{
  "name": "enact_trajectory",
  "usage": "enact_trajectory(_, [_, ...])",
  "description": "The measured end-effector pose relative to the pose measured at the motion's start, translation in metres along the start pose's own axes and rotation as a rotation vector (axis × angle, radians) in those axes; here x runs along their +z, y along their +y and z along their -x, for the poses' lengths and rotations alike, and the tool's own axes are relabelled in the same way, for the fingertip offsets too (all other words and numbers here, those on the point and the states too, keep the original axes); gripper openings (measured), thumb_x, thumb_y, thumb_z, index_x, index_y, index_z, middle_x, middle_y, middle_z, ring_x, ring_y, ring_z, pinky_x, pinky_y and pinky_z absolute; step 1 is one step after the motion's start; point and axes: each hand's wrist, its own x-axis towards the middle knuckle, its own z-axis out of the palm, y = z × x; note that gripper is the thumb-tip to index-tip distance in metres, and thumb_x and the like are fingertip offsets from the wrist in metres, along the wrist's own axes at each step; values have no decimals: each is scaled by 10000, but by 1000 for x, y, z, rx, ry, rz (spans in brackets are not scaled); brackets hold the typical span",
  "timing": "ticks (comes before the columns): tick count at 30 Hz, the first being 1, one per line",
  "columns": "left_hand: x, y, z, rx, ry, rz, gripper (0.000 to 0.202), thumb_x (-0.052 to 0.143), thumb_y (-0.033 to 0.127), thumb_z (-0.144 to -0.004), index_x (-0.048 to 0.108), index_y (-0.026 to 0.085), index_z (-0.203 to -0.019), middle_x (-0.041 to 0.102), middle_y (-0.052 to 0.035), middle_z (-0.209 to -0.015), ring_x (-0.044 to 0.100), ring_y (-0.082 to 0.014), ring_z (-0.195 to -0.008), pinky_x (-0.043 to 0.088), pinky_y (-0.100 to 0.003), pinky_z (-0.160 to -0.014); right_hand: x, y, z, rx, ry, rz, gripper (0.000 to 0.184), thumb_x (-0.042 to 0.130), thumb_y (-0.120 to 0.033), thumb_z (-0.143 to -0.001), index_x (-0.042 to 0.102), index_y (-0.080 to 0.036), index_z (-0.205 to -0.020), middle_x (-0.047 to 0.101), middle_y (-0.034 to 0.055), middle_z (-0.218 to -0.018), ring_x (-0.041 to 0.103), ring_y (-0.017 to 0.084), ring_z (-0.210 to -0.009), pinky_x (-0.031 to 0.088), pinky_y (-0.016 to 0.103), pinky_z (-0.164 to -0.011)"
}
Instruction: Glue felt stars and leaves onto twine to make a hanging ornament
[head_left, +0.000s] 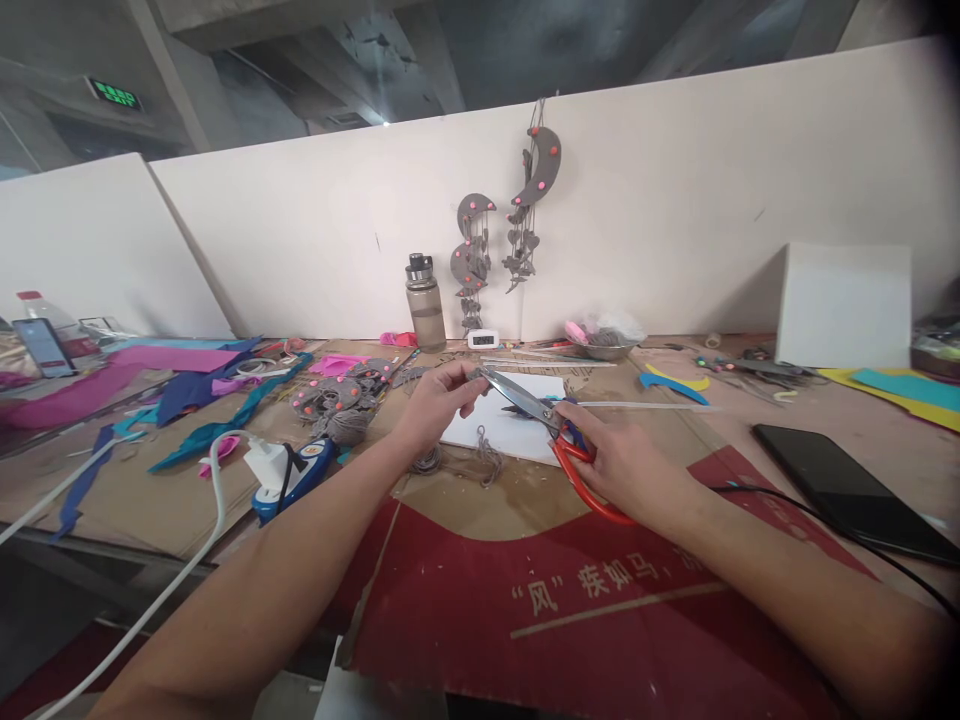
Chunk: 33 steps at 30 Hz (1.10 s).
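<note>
From here I can't make out the grey bit (478, 373) pinched in the left grip (435, 408); the right grip (621, 455) partly covers the scissors (529, 397), its forearm (739, 530) some lettering (609, 580).

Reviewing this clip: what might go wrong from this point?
Two possible risks. The scissors in the right hand have their tips right by the fingertips of the left hand, so a slip might nick a finger. And the black cable runs close beside the right forearm, so a sweep of that arm could snag it.
</note>
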Motion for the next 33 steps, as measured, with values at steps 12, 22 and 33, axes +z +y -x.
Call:
enact_trajectory(12, [0,1,1,0,-63,9,250,657,403,-782,614,160,-743,480,17,-610,414,-84,-532,306,-245,-544,-4,-3,-2,53,-20,64,427,454,-363,-888,535,-209,-1277,707,97,-915,630,227,-666,358,289,-560])
enact_trajectory(22, [-2,1,0,-26,-99,124,225,650,343,-803,584,145,-719,488,14,-638,418,-69,-539,306,-238,-546,-2,1,-3,85,-8,-240,368,507,-309,-866,571,-222,-1217,721,68,-951,659,201,-732,451,264,-626])
enact_trajectory(33, [0,-4,-4,-45,-35,257,248,720,355,-747,610,144,-816,607,-12,-656,516,-83,-543,369,-214,-490,-5,-1,-3,82,-13,-291,388,499,-322,-872,576,-180,-1225,722,91,-995,677,221,-823,495,292,-714])
